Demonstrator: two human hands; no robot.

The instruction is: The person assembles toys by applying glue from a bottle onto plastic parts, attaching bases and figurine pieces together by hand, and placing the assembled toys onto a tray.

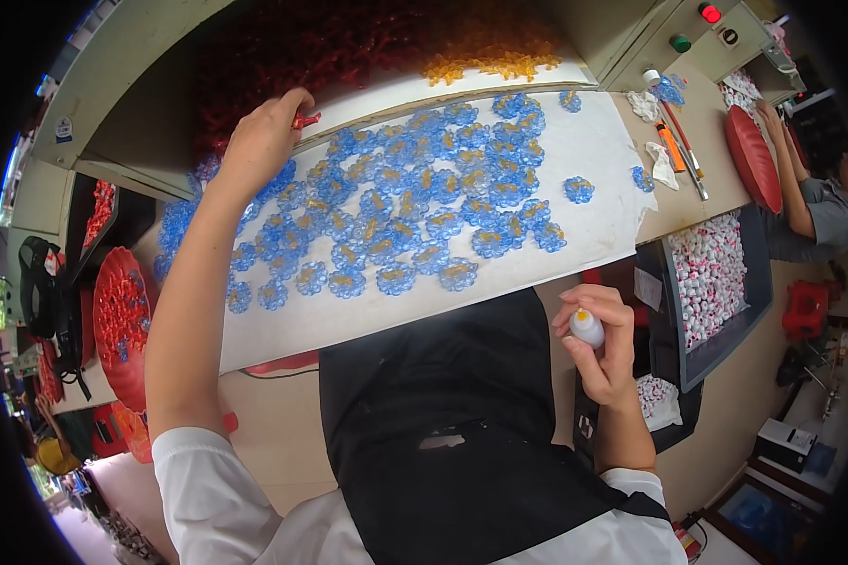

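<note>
Nearest in, the right hand (601,341) is seen held up over the lap, just off the near edge of the white work sheet (594,155). Its fingers are wrapped shut around a small white squeeze bottle (587,329), the orange tip pointed upward and poking out above the thumb. A black apron (452,395) fills the space below and to the left of that hand.

Farther out, the sheet is covered by a wide spread of blue flower-shaped pieces (415,212) with amber centres, packed close together; a bare white strip is left along the near edge and a broader bare patch at the far right corner.

At the far edge, the left hand (264,139) is stretched across the sheet to the rim of the bin behind it. A small red piece (305,120) is pinched between its fingertips, right at that rim, beside the heap of red pieces (292,42). An amber heap (490,52) is seen further right in the same bin.

Off to the right, a tray of white pieces (711,273) borders the sheet, and another person's arm (796,188) is at work beyond it.
</note>
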